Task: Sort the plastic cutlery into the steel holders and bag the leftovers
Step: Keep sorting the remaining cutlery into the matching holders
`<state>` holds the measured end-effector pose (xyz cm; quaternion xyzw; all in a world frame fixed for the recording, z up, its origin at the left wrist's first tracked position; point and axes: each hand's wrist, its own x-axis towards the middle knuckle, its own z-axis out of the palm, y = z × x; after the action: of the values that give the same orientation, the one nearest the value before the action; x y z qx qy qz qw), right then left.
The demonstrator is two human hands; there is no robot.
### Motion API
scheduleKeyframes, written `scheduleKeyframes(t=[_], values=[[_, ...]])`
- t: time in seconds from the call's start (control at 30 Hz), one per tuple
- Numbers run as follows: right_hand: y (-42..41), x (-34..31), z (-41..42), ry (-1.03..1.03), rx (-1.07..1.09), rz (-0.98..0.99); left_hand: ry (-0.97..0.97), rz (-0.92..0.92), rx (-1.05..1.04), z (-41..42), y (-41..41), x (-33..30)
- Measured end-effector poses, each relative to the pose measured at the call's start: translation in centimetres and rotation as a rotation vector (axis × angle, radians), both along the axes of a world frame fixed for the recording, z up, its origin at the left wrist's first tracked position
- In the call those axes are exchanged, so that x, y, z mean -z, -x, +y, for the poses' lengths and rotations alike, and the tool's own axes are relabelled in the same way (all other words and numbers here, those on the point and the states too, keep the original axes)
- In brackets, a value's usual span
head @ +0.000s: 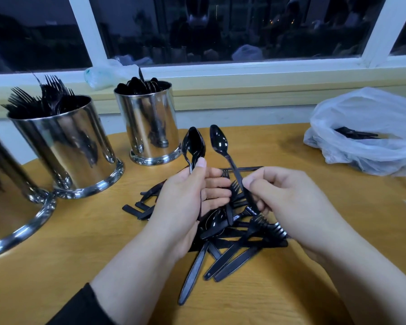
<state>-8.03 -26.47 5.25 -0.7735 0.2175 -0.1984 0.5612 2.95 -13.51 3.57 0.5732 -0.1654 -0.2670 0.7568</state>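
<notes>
Loose black plastic cutlery [223, 233] lies heaped beneath two hands. Left hand [188, 198] grips a bunch of black spoons [195, 144]; right hand [284, 195] pinches one black spoon [219, 139]. Three steel holders: forks [63, 146] at ten o'clock, spoons [150, 127] at eleven. White plastic bag [366, 127] at two o'clock holds cutlery.

Wooden table [85, 242], light grain, rounded far edge. At centre, a loose pile of black plastic cutlery [223, 233]: knives, forks, spoons, crossed over one another. At ten o'clock, steel holder of forks [66, 146]; at eleven, steel holder of spoons [151, 127]; at nine, third steel holder [7, 195], cut off by the frame. At two o'clock, clear plastic bag [370, 132] with dark cutlery inside.
</notes>
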Motion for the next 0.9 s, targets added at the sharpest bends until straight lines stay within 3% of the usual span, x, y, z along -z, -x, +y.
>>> scheduleKeyframes(t=[0.5, 0.8, 0.9], values=[[-1.4, 1.0, 2.0, 0.08, -0.106, 0.015, 0.065, -0.021, 0.15, 0.4, 0.7, -0.4], [-1.2, 1.1, 0.9, 0.059, 0.033, 0.021, 0.089, 0.014, -0.028, 3.0, -2.7, -0.4], [-1.3, 0.9, 0.9, 0.152, 0.015, 0.058, 0.045, 0.005, -0.033, 4.7, -3.4, 0.1]])
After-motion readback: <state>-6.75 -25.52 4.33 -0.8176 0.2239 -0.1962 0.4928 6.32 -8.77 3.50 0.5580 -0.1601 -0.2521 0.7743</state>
